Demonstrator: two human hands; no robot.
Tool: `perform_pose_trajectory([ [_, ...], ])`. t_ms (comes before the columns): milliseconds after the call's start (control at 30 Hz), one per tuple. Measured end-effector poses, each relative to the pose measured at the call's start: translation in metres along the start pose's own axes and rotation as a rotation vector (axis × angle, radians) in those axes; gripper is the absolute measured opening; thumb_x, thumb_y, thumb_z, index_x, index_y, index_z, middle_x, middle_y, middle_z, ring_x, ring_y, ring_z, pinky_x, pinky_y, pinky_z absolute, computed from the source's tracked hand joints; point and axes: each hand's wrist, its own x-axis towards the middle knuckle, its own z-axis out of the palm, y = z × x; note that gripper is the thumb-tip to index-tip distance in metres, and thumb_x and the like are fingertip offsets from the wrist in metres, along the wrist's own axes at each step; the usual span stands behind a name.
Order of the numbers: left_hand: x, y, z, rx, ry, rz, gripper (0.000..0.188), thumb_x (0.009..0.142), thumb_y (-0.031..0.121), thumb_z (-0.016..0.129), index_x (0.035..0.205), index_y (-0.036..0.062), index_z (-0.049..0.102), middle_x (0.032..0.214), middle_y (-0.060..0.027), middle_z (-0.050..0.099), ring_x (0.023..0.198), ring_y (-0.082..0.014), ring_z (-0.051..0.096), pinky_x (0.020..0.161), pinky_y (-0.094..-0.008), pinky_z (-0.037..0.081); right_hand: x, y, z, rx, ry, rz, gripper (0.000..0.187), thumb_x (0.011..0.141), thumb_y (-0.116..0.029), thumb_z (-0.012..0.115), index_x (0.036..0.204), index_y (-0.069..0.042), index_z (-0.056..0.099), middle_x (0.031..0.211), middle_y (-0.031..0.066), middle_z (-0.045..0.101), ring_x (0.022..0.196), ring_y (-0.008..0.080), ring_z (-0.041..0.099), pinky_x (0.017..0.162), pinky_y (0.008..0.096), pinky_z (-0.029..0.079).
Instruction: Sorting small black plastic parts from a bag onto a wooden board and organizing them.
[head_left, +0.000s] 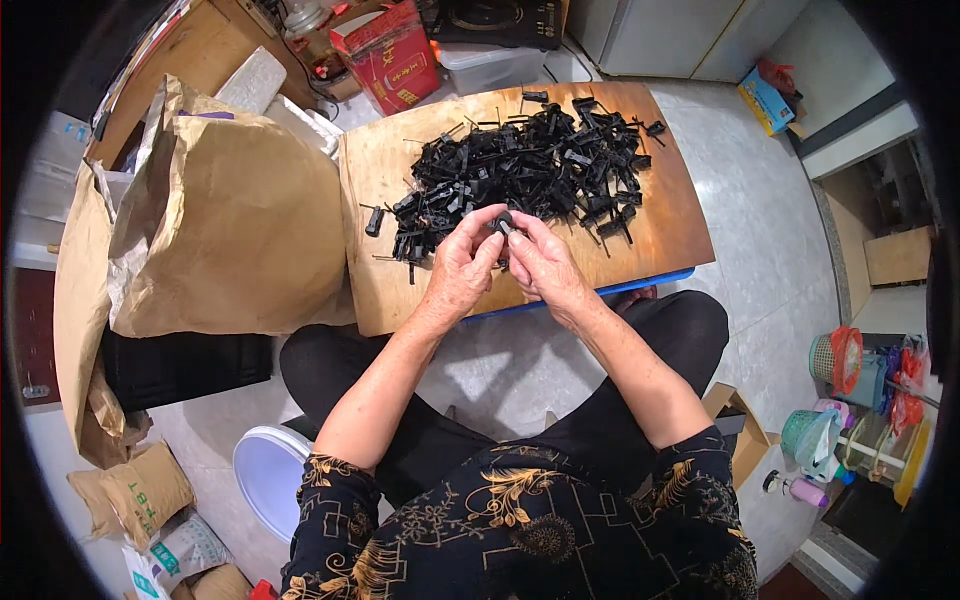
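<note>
Between the fingertips of both hands is a small black plastic part (503,224) with a lighter grey spot; its exact kind is too small to make out. My left hand (463,258) pinches it from the left, thumb and forefinger closed. From the right, the thumb and fingers of my right hand (545,262) close on it too. Just beyond the hands spreads a heap of similar black plastic parts (530,160), many with thin stems sticking out. They lie on a wooden board (385,300) over my knees' far side. One loose black piece (374,221) sits left of the heap.
A large brown paper sack (230,220) stands against the board's left side. Beyond the board are a red box (388,58) and a clear plastic tub (490,68). A white bucket (270,475) is by my left leg, and an open cardboard box (745,435) by my right.
</note>
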Motion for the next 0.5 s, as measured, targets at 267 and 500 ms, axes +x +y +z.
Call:
perform_pose_trajectory([
  [267, 0.002, -0.011, 0.0, 0.088, 0.048, 0.063, 0.031, 0.088, 0.008, 0.052, 0.12, 0.0064, 0.053, 0.08, -0.0022, 0.061, 0.063, -0.0056, 0.051, 0.053, -0.0215, 0.044, 0.003, 0.002, 0.001, 0.057, -0.022, 0.037, 0.041, 0.095, -0.024, 0.044, 0.132, -0.011, 0.033, 0.058, -0.0054, 0.037, 0.043, 0.0014, 0.028, 0.037, 0.0173, 0.022],
  [500, 0.003, -0.018, 0.006, 0.275, 0.135, 0.26, 0.032, 0.086, 0.001, 0.051, 0.118, 0.0034, 0.054, 0.086, -0.004, 0.062, 0.074, -0.0069, 0.056, 0.066, -0.0227, 0.048, 0.004, 0.004, -0.004, 0.193, -0.084, 0.096, 0.039, 0.095, -0.022, 0.042, 0.133, -0.015, 0.033, 0.057, -0.0059, 0.035, 0.04, 0.0018, 0.026, 0.035, 0.0177, 0.021],
])
